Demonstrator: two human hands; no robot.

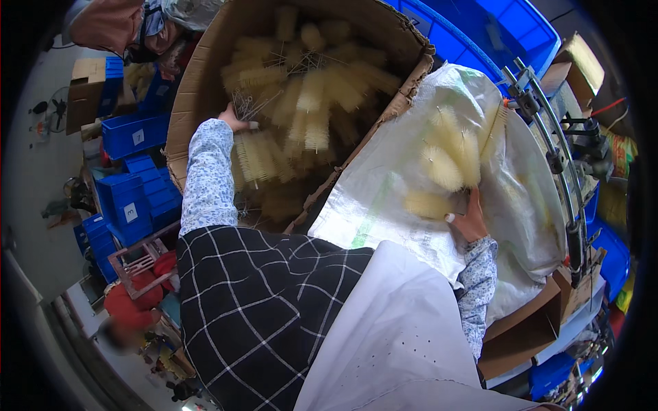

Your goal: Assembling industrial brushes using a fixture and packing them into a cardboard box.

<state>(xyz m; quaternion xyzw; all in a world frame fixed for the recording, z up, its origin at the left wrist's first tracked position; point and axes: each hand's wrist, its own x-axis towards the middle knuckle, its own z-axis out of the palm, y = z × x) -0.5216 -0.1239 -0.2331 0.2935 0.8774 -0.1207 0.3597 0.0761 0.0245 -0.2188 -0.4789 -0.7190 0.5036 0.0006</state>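
Many bottle brushes with pale yellow bristles and thin wire stems lie heaped in a deep cardboard box. My left hand reaches over the box's left side and is closed around wire stems of some brushes; its fingers are partly hidden. To the right, a white woven sack carries several loose brushes. My right hand is beside them, thumb and forefinger spread, the thumb close to a brush lying sideways. Both thumbs have white coverings at the tip.
A metal rod frame with clamps stands along the sack's right side. Blue plastic bins are stacked at left, and a large blue crate is at the back right. An open cardboard box sits below the sack. Another person in red is at lower left.
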